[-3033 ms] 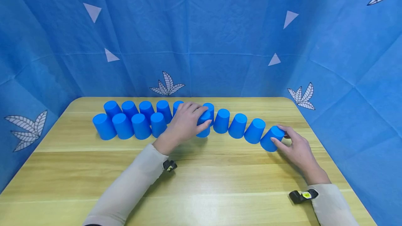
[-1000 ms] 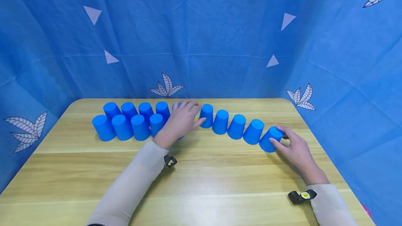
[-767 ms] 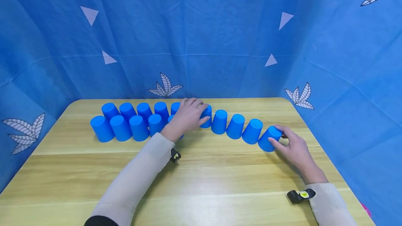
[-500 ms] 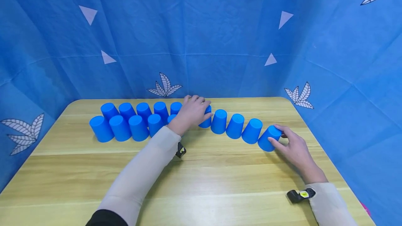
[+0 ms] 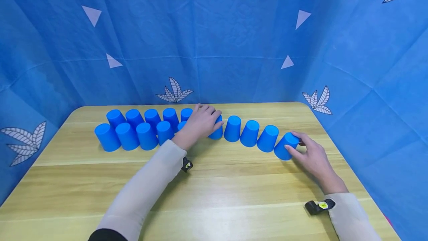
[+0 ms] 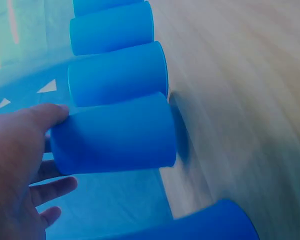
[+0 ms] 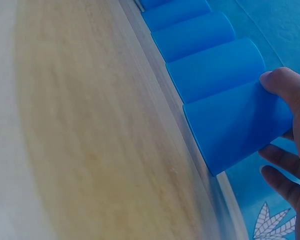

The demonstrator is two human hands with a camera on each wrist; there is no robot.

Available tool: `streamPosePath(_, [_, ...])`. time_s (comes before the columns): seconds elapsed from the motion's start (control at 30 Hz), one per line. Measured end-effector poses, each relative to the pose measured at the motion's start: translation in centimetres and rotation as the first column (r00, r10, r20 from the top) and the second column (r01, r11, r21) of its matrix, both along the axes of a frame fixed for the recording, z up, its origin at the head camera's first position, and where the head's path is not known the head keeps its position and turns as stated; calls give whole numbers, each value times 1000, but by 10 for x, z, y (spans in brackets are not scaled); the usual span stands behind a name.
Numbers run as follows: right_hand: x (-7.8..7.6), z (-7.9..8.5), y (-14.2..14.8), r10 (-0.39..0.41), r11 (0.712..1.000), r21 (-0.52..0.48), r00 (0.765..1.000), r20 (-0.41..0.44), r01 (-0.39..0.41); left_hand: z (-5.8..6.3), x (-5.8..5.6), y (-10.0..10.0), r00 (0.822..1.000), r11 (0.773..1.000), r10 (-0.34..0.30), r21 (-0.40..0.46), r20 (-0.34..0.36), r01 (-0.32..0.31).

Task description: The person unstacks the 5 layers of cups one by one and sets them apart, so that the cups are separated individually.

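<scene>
My left hand [image 5: 200, 122] grips an upside-down blue cup [image 5: 216, 131] by its upper end. The left wrist view has the thumb [image 6: 52, 115] on the near side of this cup and the other fingers beyond it; a shadow lies beside its rim. At the right end of a slanting row, my right hand [image 5: 314, 157] holds another blue cup [image 5: 283, 151] between thumb and fingers, and this cup leans against its neighbour. Several upside-down cups, such as this blue cup [image 5: 249, 134], stand between the two hands. My left hand partly hides the cups behind it.
Two rows of upside-down blue cups [image 5: 128, 137] stand on the left of the wooden table [image 5: 234, 196]; my left forearm covers the right end of the front row. A blue patterned curtain [image 5: 234, 47] hangs around the table's back and sides.
My left hand left a cup at the front row on the left, reached right, and took the slanting row's leftmost cup, which has shifted slightly left. The right hand stays on its cup.
</scene>
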State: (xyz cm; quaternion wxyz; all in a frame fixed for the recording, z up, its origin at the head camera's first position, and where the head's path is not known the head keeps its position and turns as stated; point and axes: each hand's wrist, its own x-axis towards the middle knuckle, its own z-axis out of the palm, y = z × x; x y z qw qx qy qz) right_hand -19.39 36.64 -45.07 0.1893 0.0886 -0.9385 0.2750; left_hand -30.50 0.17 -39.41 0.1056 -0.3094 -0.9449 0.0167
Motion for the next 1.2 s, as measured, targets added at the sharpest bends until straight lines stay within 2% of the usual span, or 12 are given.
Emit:
streamPosePath(0.1, [0,1,-1,-2,1000,-1,1000,13,2,0,9,-10,997,998,-36,47,-62,39])
streamPosePath(0.27, [2,2,-1,-7,1000,-8,1000,30,7,3,27,-27,980,985,-105,121,-168,126])
streamPosePath(0.53, [2,4,-1,-13,1000,-6,999,47,13,10,55,-50,968,974,-138,148,-210,171])
streamPosePath(0.77, [3,6,-3,-16,1000,-6,998,60,16,9,75,-73,952,959,-162,187,-261,214])
streamPosePath(0.87, [3,5,-2,-12,1000,-3,999,53,12,8,83,-83,952,955,-150,209,-267,209])
streamPosePath(1.07, [1,3,-1,-8,1000,3,999,47,7,6,98,-109,972,956,-82,258,-219,139])
streamPosePath(1.2, [1,1,0,-10,1000,7,999,51,9,2,106,-127,973,953,-53,278,-225,116])
